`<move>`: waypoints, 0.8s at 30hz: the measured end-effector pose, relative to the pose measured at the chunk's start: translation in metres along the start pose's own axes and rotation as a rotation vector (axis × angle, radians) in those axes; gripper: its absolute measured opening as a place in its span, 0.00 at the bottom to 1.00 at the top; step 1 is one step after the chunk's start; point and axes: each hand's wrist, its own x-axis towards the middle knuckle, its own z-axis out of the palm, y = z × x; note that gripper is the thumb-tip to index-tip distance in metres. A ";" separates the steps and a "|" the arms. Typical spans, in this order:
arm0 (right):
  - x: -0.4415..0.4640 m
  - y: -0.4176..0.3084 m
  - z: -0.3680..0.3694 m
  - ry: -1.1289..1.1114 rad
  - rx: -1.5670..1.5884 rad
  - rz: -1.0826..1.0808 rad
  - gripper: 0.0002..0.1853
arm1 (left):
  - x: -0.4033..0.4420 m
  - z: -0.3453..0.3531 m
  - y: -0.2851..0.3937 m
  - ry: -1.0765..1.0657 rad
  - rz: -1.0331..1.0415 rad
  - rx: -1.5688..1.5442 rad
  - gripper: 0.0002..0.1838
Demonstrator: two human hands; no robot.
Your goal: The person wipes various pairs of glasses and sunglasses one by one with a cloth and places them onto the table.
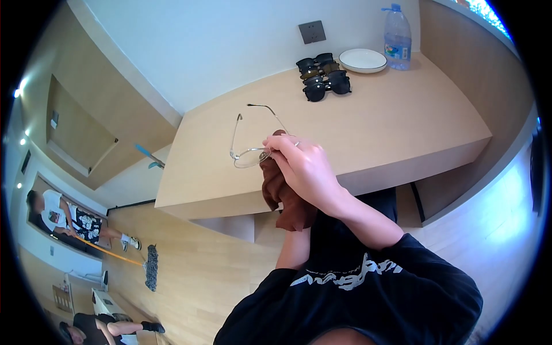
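A pair of thin metal-framed eyeglasses point(251, 158) is held over the front edge of the desk, temples pointing up and away. My right hand point(310, 172) is closed, pinching the glasses near one lens with a brown cloth point(293, 201) between its fingers. The cloth hangs below that hand and covers part of the frame. Behind it my left forearm point(294, 250) comes up from below, but the left hand is almost wholly hidden by the cloth, so its fingers cannot be made out.
On the wooden desk point(224, 132) lie several dark sunglasses point(326, 86), a white plate point(363, 60) and a plastic bottle point(398, 40). At left a person holds a mop point(151, 267); another person point(95, 330) sits at the lower left. A side panel point(477, 75) bounds the desk's right.
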 end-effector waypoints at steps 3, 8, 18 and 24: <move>-0.003 -0.001 -0.008 0.013 0.084 0.073 0.06 | 0.001 0.001 0.000 0.009 0.006 -0.023 0.18; 0.007 0.004 -0.052 -0.008 0.064 0.204 0.08 | 0.007 -0.009 0.004 -0.005 -0.039 -0.084 0.18; 0.007 0.021 -0.060 -0.252 0.036 0.247 0.10 | 0.022 -0.014 0.004 -0.266 0.105 0.226 0.17; 0.000 0.038 -0.051 -0.100 -0.071 0.092 0.14 | 0.043 -0.010 0.016 -0.388 0.334 0.340 0.22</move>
